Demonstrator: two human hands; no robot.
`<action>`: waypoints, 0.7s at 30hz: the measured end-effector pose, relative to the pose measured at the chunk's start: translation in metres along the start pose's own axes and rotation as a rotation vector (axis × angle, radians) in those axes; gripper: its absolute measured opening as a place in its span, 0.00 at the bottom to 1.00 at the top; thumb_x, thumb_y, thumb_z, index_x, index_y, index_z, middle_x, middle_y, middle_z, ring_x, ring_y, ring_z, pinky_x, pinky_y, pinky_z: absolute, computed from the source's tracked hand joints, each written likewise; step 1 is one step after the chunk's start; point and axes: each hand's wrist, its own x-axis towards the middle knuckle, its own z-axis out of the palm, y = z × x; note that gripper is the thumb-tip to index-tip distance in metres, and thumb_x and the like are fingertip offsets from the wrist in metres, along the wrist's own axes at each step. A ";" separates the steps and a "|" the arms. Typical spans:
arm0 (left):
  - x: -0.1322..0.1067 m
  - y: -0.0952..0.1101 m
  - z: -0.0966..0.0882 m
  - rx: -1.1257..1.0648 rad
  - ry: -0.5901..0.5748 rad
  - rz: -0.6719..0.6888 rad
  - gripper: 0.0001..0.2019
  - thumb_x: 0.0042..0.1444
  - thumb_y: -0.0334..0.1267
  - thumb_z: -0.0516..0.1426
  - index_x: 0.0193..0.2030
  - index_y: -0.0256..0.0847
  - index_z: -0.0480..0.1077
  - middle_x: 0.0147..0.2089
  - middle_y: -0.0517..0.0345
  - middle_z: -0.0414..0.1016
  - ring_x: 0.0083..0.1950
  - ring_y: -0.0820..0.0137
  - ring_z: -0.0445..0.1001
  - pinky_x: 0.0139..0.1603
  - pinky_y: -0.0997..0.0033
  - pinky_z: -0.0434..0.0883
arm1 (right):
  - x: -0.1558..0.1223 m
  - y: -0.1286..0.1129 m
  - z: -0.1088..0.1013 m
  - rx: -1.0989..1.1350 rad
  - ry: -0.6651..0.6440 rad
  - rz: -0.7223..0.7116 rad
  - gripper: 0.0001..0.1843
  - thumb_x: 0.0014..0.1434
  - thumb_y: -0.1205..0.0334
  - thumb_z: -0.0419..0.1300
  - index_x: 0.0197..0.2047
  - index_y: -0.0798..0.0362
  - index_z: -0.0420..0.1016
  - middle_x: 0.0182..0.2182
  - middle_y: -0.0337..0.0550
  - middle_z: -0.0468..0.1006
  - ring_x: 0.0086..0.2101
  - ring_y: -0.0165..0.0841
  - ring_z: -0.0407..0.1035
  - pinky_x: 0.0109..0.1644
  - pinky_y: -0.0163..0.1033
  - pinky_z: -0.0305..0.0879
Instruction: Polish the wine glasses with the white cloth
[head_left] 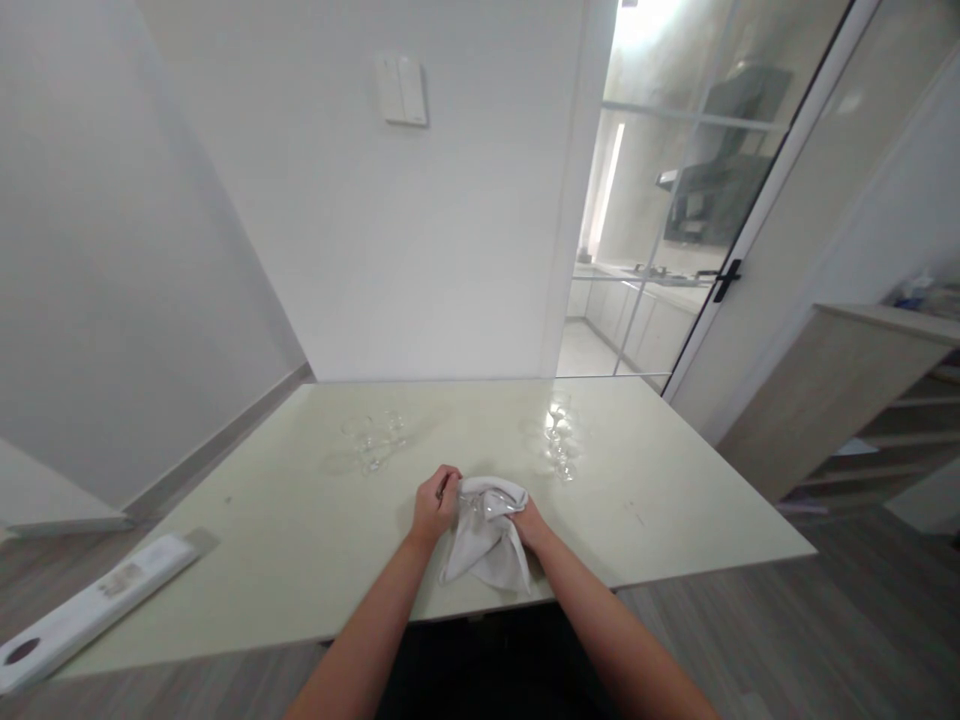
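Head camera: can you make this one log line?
clear glass: in white cloth; left hand: at cloth's left; right hand: partly covered; more glasses: on table

Two hands (436, 502) counted. One cloth (487, 548), one table (292, 565), one held glass (495, 503) noted. Other glassware (559, 432) seen in two clusters, pieces too faint to be counted. One wall switch (402, 92), two rockers (412, 90), one door handle (727, 278) recorded.

The bare left forearm (379, 617) and right forearm (611, 617) are extended forward and angled inward. The left hand (436, 504) is held with fingers curled; the right hand (531, 524) is held opposite, its fingers largely hidden.
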 end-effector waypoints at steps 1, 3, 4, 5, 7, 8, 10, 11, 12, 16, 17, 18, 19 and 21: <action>0.000 0.000 0.000 -0.002 -0.002 0.000 0.10 0.60 0.41 0.49 0.31 0.40 0.66 0.26 0.61 0.65 0.28 0.72 0.65 0.30 0.73 0.61 | 0.000 0.001 0.000 -0.002 0.005 0.003 0.20 0.48 0.46 0.66 0.39 0.50 0.80 0.39 0.46 0.83 0.40 0.41 0.76 0.55 0.49 0.69; 0.000 0.000 0.000 -0.004 -0.005 -0.005 0.10 0.60 0.41 0.49 0.31 0.40 0.66 0.26 0.61 0.65 0.28 0.72 0.65 0.30 0.73 0.61 | 0.000 0.001 -0.001 -0.017 0.013 0.011 0.20 0.48 0.46 0.66 0.39 0.50 0.80 0.39 0.47 0.83 0.41 0.41 0.76 0.55 0.49 0.69; 0.000 0.001 0.000 -0.003 -0.008 -0.007 0.10 0.60 0.41 0.49 0.31 0.40 0.66 0.25 0.61 0.65 0.27 0.72 0.64 0.30 0.73 0.61 | 0.000 0.001 -0.001 -0.026 0.014 0.015 0.20 0.48 0.46 0.66 0.39 0.50 0.80 0.39 0.47 0.82 0.41 0.41 0.76 0.55 0.49 0.69; 0.000 0.001 0.000 -0.003 -0.012 -0.009 0.10 0.60 0.41 0.49 0.31 0.40 0.67 0.25 0.62 0.65 0.27 0.72 0.64 0.29 0.73 0.60 | 0.000 0.000 -0.001 -0.032 0.013 0.017 0.20 0.47 0.45 0.65 0.39 0.50 0.80 0.39 0.47 0.82 0.41 0.41 0.76 0.55 0.49 0.69; 0.000 0.000 0.000 -0.004 -0.017 -0.009 0.10 0.60 0.40 0.49 0.31 0.40 0.66 0.25 0.62 0.64 0.27 0.72 0.64 0.29 0.73 0.60 | 0.001 -0.001 0.000 -0.041 0.014 0.022 0.20 0.47 0.45 0.66 0.39 0.50 0.80 0.39 0.47 0.82 0.41 0.41 0.76 0.54 0.49 0.69; 0.000 0.000 0.000 -0.006 -0.018 -0.008 0.10 0.60 0.41 0.49 0.31 0.40 0.66 0.25 0.62 0.64 0.27 0.72 0.64 0.29 0.73 0.60 | 0.001 -0.002 0.000 -0.044 0.019 0.026 0.20 0.46 0.45 0.66 0.38 0.50 0.80 0.38 0.47 0.83 0.41 0.41 0.76 0.54 0.49 0.69; 0.000 -0.001 0.000 -0.006 -0.019 -0.007 0.11 0.60 0.41 0.49 0.31 0.40 0.66 0.25 0.62 0.64 0.28 0.72 0.64 0.30 0.73 0.60 | 0.001 -0.003 0.001 -0.041 0.031 0.032 0.20 0.45 0.45 0.67 0.38 0.50 0.80 0.38 0.46 0.83 0.40 0.42 0.76 0.55 0.50 0.68; -0.001 -0.001 0.000 -0.004 -0.021 -0.009 0.11 0.60 0.41 0.49 0.31 0.40 0.66 0.26 0.62 0.64 0.28 0.72 0.64 0.30 0.73 0.60 | 0.000 -0.003 0.001 -0.036 0.037 0.033 0.20 0.45 0.45 0.67 0.37 0.50 0.80 0.38 0.46 0.83 0.40 0.42 0.76 0.56 0.50 0.67; -0.001 -0.001 0.000 -0.001 -0.024 -0.013 0.11 0.61 0.41 0.49 0.31 0.40 0.66 0.26 0.62 0.64 0.28 0.72 0.64 0.30 0.73 0.60 | 0.000 -0.003 0.002 -0.026 0.039 0.032 0.20 0.45 0.45 0.67 0.38 0.50 0.80 0.38 0.46 0.83 0.40 0.42 0.76 0.57 0.51 0.66; 0.001 -0.003 0.001 -0.013 -0.046 -0.043 0.12 0.62 0.42 0.48 0.32 0.40 0.66 0.26 0.62 0.63 0.28 0.72 0.63 0.31 0.73 0.59 | 0.001 -0.004 0.001 0.001 0.031 0.037 0.21 0.45 0.45 0.66 0.39 0.50 0.81 0.40 0.48 0.82 0.43 0.43 0.75 0.58 0.52 0.65; 0.002 -0.003 0.002 -0.022 -0.053 -0.054 0.12 0.62 0.43 0.48 0.32 0.40 0.66 0.26 0.63 0.63 0.29 0.72 0.63 0.31 0.74 0.59 | 0.001 -0.004 0.001 0.001 0.039 0.045 0.21 0.46 0.45 0.65 0.39 0.50 0.81 0.41 0.48 0.82 0.44 0.44 0.75 0.59 0.52 0.64; 0.003 -0.003 0.003 -0.032 -0.059 -0.069 0.13 0.62 0.43 0.48 0.32 0.40 0.65 0.26 0.63 0.63 0.29 0.72 0.63 0.32 0.74 0.59 | 0.001 -0.005 0.001 -0.001 0.057 0.054 0.21 0.47 0.46 0.65 0.39 0.50 0.81 0.42 0.48 0.82 0.46 0.44 0.74 0.60 0.53 0.62; 0.005 -0.004 0.004 -0.042 -0.064 -0.089 0.13 0.62 0.44 0.48 0.31 0.40 0.65 0.26 0.63 0.62 0.29 0.72 0.63 0.32 0.74 0.59 | 0.002 -0.006 0.001 -0.002 0.079 0.063 0.20 0.48 0.46 0.65 0.40 0.50 0.81 0.42 0.48 0.82 0.47 0.44 0.73 0.61 0.53 0.61; 0.007 -0.005 0.006 -0.058 -0.073 -0.134 0.15 0.62 0.46 0.48 0.29 0.40 0.64 0.25 0.63 0.62 0.29 0.72 0.62 0.32 0.74 0.59 | 0.001 -0.009 0.001 0.011 0.114 0.072 0.19 0.49 0.48 0.64 0.42 0.49 0.80 0.42 0.47 0.82 0.50 0.43 0.72 0.63 0.54 0.58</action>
